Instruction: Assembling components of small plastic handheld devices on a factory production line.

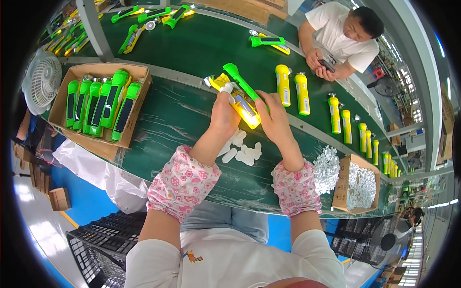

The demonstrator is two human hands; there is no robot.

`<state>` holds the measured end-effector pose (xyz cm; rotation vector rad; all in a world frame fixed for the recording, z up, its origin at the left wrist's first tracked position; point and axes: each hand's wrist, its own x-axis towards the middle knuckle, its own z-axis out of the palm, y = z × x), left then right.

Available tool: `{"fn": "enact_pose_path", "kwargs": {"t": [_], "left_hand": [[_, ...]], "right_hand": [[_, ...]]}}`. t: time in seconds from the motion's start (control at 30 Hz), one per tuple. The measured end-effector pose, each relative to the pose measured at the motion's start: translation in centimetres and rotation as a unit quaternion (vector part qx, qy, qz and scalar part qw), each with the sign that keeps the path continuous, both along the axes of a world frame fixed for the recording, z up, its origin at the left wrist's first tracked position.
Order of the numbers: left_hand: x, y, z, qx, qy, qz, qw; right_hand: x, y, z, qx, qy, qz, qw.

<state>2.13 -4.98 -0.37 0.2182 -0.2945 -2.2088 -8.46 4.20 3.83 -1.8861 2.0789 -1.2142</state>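
My left hand (224,115) is closed around the yellow half (248,113) of an opened flashlight, whose inner parts show. Something white covers or lies at its thumb tip; I cannot tell which. My right hand (274,115) grips the green half (241,80) of the casing, tilted up beside the yellow one. The two halves meet near my right fingers and stand apart toward the lamp end. Below my hands, several white oval pieces (245,153) lie loosely on the green bench (182,115).
A cardboard box (137,72) of green flashlights stands left, beside a white fan (44,81). Small silvery pieces (326,168) are heaped at right, next to another box (341,185). Yellow flashlights (302,93) line the far belt (201,45). Across it, a person (343,41) holds a phone.
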Motion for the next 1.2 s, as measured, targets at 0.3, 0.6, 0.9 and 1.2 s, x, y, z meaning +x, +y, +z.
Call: {"fn": "enact_pose_path", "kwargs": {"t": [0.3, 0.6, 0.9, 1.2], "left_hand": [[-0.2, -1.0, -1.1, -0.008, -0.043, 0.023, 0.999], [0.3, -1.3, -0.4, 0.019, -0.058, 0.036, 0.997], [0.0, -1.0, -1.4, -0.01, -0.094, 0.027, 0.995], [0.4, -1.1, -1.1, -0.059, 0.034, 0.006, 0.998]], "right_hand": [[0.6, -0.8, -1.2, -0.047, -0.035, 0.035, 0.998], [0.9, -1.2, -1.6, -0.067, -0.007, 0.038, 0.997], [1.4, -0.8, -1.5, -0.023, -0.013, 0.044, 0.999], [2.2, -0.4, -1.5, -0.013, 0.081, 0.031, 0.996]]}}
